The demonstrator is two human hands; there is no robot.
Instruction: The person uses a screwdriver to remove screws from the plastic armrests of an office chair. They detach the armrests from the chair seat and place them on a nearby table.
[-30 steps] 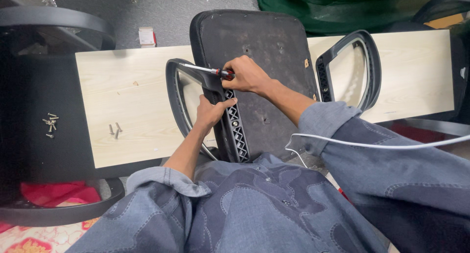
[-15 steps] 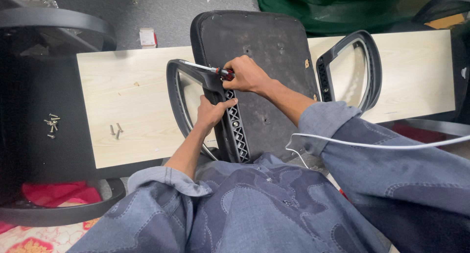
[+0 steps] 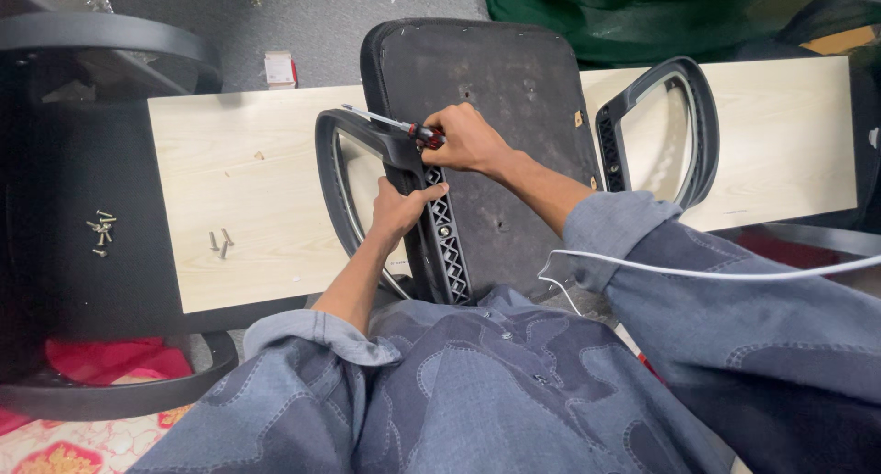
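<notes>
Mid-screw on the near armrest (image 3: 404, 208), upside-down seat (image 3: 486, 116) lying across the pale worktop (image 3: 239, 189). Left hand (image 3: 396, 210) clamped round the armrest bracket, right hand (image 3: 466, 139) closed on the screwdriver (image 3: 396, 124). Next probably needs a steady, squared-up tip.

I have a single view, from the camera worn on the head, looking steeply down and slightly forward over the lap. It sits close: the denim sleeves (image 3: 697, 318) fill the bottom half of the frame from 4 to 8 o'clock. The upturned chair seat (image 3: 496, 98) lies dead ahead at 12 o'clock, on the pale wooden board (image 3: 248, 208) running 9 to 3. The far floor at 11 o'clock looks like grey carpet, I think. With one camera, no second view overlaps this one.
</notes>
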